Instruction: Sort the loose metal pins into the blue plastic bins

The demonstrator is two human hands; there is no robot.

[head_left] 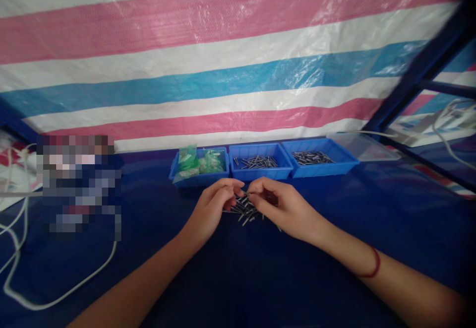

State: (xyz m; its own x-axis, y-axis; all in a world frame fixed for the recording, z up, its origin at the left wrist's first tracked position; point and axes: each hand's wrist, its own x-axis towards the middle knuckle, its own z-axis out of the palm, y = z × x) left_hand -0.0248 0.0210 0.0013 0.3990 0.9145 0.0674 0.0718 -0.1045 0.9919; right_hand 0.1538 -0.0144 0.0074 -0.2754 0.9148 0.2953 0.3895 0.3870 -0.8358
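A loose pile of thin metal blind rivets [244, 211] lies on the dark blue tabletop. My left hand [215, 201] is at its left side, fingers curled with thumb and forefinger close together; whatever is between them is too small to make out. From the right, my right hand [280, 204] reaches over the pile with thumb and forefinger pinched on the end of a rivet. The fingertips of both hands almost meet above the heap. Parts of the pile are hidden behind my fingers.
Behind the hands stand a blue bin with green plastic bags [203, 163], a middle bin of rivets [258, 162] and a right bin of similar pieces [312, 158]. A clear lid [366, 147] lies farther right. White cable [74, 295] loops at left, beside a blurred-out area.
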